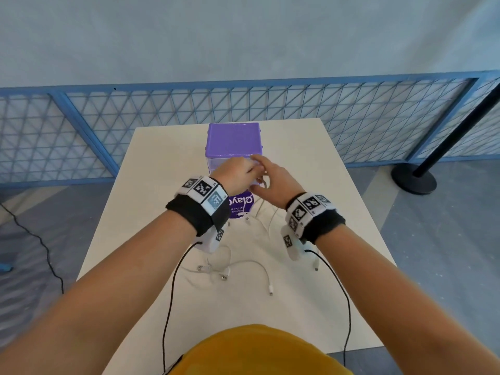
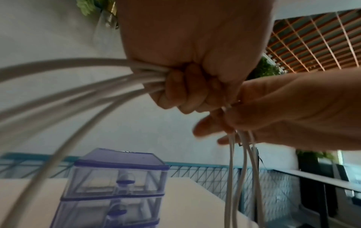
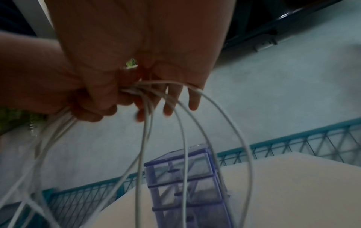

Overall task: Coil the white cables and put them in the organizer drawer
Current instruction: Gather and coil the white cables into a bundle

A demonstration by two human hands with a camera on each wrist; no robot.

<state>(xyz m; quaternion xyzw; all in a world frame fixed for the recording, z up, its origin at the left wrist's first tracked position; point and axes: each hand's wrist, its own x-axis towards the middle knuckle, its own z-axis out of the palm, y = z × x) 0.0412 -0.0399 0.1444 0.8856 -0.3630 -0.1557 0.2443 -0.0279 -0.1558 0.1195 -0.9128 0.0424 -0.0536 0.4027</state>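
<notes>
On the white counter [image 1: 311, 163], toward its far end, stands the purple-lidded organizer [image 1: 234, 140], a stack of clear drawers with purple trim; all drawers look closed in the wrist views. Both hands meet just in front of it, raised above the counter. Left hand [image 1: 235, 171]: fingers clenched round a bundle of white cable loops [image 2: 82, 86]. Right hand [image 1: 276, 185]: touching the left, fingers curled round the same strands, which hang down from it in long arcs. More loose white cables [image 1: 243, 266] lie on the counter nearer the person, connector ends visible. A purple round label [image 1: 240, 205] shows between the wrists; only "Clay" is readable, upside down, smaller print illegible. Blue mesh fencing [image 1: 351, 117] runs behind the counter; a black stanchion post [image 1: 414, 180] stands on the floor at right. Black wrist-camera leads trail across the near counter.
</notes>
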